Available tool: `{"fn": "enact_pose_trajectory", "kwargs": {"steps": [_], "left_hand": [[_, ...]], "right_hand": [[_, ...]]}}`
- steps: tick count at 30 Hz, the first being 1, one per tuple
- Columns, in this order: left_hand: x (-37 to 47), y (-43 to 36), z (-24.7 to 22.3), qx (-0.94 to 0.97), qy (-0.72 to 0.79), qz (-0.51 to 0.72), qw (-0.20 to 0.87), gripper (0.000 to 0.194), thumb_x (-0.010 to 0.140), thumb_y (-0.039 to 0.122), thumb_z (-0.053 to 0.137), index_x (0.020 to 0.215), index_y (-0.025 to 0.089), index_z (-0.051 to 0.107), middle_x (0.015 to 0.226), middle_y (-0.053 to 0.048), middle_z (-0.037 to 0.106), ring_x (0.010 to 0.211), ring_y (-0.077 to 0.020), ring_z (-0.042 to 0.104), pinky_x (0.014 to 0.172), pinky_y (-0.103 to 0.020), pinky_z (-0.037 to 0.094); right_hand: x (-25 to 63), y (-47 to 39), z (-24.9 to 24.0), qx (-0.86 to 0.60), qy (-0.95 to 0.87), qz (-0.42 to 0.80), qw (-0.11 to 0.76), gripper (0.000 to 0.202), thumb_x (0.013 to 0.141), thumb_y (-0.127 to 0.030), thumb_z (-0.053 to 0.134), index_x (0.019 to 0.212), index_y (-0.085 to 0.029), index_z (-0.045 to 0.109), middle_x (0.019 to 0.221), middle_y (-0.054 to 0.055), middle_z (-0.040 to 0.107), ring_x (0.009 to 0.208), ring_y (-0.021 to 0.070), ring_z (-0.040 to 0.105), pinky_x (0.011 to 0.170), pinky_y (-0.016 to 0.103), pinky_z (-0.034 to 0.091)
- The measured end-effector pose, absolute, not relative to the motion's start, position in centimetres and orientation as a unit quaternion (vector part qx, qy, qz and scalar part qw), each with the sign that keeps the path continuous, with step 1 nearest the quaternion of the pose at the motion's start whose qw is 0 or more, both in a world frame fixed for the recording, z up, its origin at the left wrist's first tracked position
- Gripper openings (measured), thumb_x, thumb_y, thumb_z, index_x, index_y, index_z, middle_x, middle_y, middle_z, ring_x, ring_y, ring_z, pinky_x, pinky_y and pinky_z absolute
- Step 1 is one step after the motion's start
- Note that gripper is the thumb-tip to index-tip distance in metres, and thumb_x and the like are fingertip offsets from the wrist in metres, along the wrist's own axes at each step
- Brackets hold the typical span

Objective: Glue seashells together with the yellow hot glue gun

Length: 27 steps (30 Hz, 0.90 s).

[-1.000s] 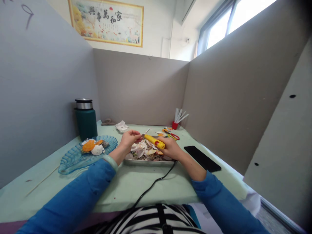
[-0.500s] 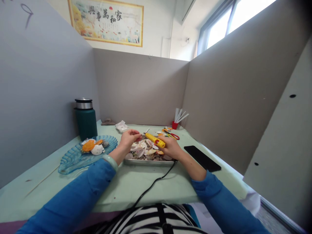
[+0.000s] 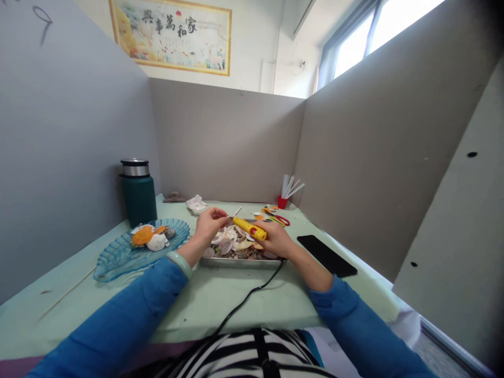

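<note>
Filling the center, the metal tray (image 3: 241,263) of seashells (image 3: 236,242) lies below both hands. The right hand (image 3: 276,239) grips the yellow glue gun (image 3: 249,229), right of center; the left hand (image 3: 210,226) pinches something too small to identify.

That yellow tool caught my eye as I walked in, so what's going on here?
A person's right hand grips the yellow tool, its tip beside the pinched fingertips of the left hand. Whatever those fingertips may hold is too small to tell. Both hands are above a metal tray heaped with shells. A blue dish on the left holds orange and white pieces.
</note>
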State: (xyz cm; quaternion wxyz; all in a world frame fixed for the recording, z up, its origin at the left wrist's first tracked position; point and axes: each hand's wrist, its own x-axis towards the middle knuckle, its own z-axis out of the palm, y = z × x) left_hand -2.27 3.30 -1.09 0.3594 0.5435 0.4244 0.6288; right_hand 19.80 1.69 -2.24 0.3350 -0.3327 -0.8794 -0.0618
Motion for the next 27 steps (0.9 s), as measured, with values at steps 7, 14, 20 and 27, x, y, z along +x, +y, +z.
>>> {"fn": "enact_pose_trajectory", "kwargs": {"steps": [7,14,20,27], "left_hand": [[-2.54,3.99,-1.47,0.565,0.436,0.632,0.301,0.017,0.056,0.022,0.067,0.069,0.016,0.057,0.061,-0.002,0.063,0.059,-0.0163,0.062,0.056,-0.026,0.047],[-2.54,3.89,-1.32,0.549,0.425,0.648,0.314,0.017,0.056,0.021,0.067,0.069,0.016,0.058,0.062,-0.002,0.062,0.06,-0.0161,0.062,0.06,-0.028,0.049],[-2.45,3.52,-1.21,0.546,0.417,0.653,0.319,0.017,0.056,0.022,0.068,0.068,0.015,0.058,0.06,-0.002,0.062,0.058,-0.015,0.061,0.056,-0.025,0.047],[-2.4,3.34,-1.08,0.531,0.433,0.65,0.329,0.016,0.056,0.02,0.068,0.067,0.015,0.057,0.058,-0.002,0.062,0.056,-0.0155,0.061,0.054,-0.025,0.047]], "right_hand": [[19.71,1.7,-2.33,-0.336,-0.871,-0.075,0.352,0.016,0.08,-0.026,0.057,0.094,-0.02,0.061,0.079,0.003,0.065,0.069,0.014,0.056,0.061,0.022,0.034],[19.73,1.94,-2.5,-0.346,-0.864,-0.084,0.356,0.015,0.082,-0.03,0.055,0.091,-0.02,0.06,0.078,0.003,0.065,0.067,0.0135,0.055,0.061,0.021,0.033],[19.72,1.72,-2.16,-0.366,-0.859,-0.075,0.349,0.019,0.082,-0.03,0.054,0.097,-0.02,0.06,0.081,0.004,0.065,0.069,0.014,0.055,0.061,0.021,0.034],[19.7,1.54,-2.09,-0.36,-0.864,-0.073,0.345,0.016,0.081,-0.029,0.054,0.093,-0.019,0.061,0.08,0.003,0.064,0.068,0.014,0.055,0.062,0.022,0.034]]}}
